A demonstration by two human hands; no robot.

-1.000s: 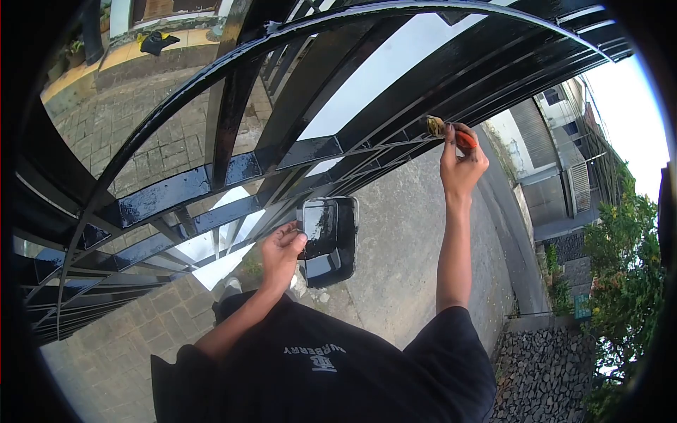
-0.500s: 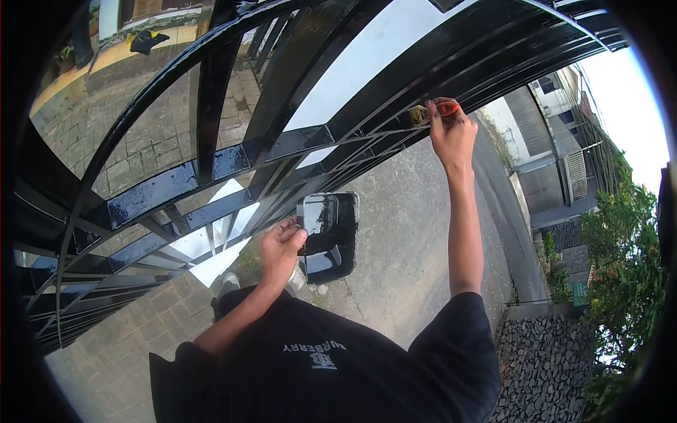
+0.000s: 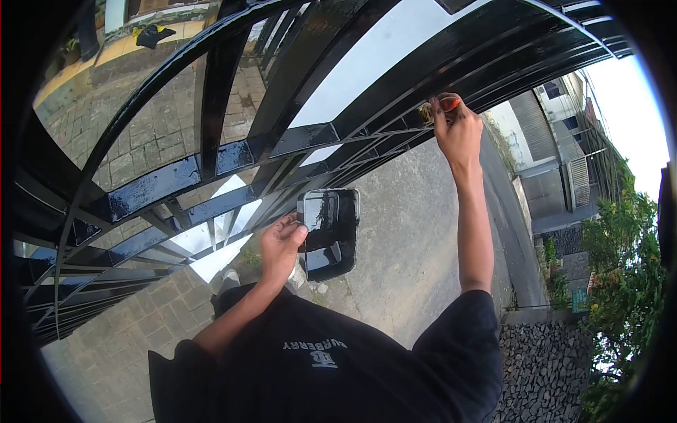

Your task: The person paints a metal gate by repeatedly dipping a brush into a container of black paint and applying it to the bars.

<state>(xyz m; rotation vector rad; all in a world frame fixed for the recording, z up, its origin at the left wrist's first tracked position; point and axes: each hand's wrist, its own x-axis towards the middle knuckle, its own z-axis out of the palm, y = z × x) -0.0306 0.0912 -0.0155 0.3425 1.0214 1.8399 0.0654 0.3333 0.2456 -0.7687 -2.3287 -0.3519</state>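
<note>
My left hand (image 3: pixel 280 252) is closed on the near rim of a rectangular container of black paint (image 3: pixel 333 229), held below the gate. Glossy reflections lie on the paint. Up and to the right, my right hand (image 3: pixel 461 141) grips a paintbrush (image 3: pixel 450 104) by its red-orange handle, its pale bristles against the dark bars. Those bars belong to a black metal gate (image 3: pixel 155 182) with a wet-looking shine on its crosspieces. Dark smudges mark the fingers of both hands. Part of the brush is hidden by my right fingers.
Concrete ground (image 3: pixel 395 233) and paving blocks (image 3: pixel 141 317) lie under me. A black and yellow bag-like item (image 3: pixel 151 35) rests on a ledge behind the gate. A stone wall (image 3: pixel 543 356) and leafy plants (image 3: pixel 624 261) stand to the right.
My right hand has shifted slightly right along the gate bars with the paintbrush. The left hand and the paint container have barely moved.
</note>
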